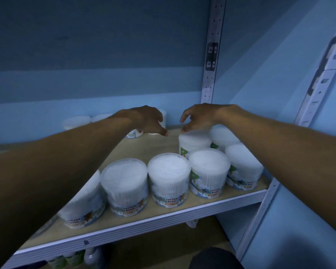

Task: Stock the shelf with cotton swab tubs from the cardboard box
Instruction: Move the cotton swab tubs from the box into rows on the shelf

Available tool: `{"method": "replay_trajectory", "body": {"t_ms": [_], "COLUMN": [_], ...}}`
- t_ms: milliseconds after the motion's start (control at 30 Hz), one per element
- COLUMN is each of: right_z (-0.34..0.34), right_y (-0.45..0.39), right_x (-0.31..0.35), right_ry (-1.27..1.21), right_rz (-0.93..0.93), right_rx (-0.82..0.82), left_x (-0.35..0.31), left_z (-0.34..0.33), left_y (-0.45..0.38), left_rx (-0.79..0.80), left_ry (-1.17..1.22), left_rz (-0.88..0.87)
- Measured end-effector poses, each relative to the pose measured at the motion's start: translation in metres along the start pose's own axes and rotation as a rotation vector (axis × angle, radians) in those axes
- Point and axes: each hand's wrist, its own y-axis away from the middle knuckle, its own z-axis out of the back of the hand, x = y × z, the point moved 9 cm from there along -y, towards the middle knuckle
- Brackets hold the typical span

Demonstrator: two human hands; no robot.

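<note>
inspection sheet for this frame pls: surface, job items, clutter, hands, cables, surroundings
Surface: wooden shelf board, bare patch mid-back.
Job's things: front row of cotton swab tubs along the edge; second-row tub under the right hand; more tubs at the back wall. Cardboard box not in view.
Clutter: nothing seen.
Hands: left hand open, holding nothing; right hand fingers resting on the second-row tub's lid.
Cables: nothing seen.
Surroundings: blue wall, perforated metal upright, bottles on lower shelf.

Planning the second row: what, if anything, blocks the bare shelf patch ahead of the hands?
Nothing visible does. The wooden shelf board lies bare between the left hand and the right hand, which rests on a clear round cotton bud tub.
</note>
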Motion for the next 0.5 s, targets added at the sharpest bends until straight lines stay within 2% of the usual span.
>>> {"method": "replay_trajectory", "body": {"t_ms": [233, 500], "right_z": [-0.008, -0.016], "right_y": [-0.029, -0.072], "right_x": [0.029, 0.054], "right_ry": [-0.017, -0.035], "right_rz": [0.026, 0.009], "right_rx": [0.011, -0.048], "left_x": [0.042, 0.082], "left_z": [-0.004, 0.0], "left_y": [-0.005, -0.027], "left_rx": [-0.052, -0.114], "left_ry": [-0.015, -0.041], "left_rz": [0.01, 0.012]}}
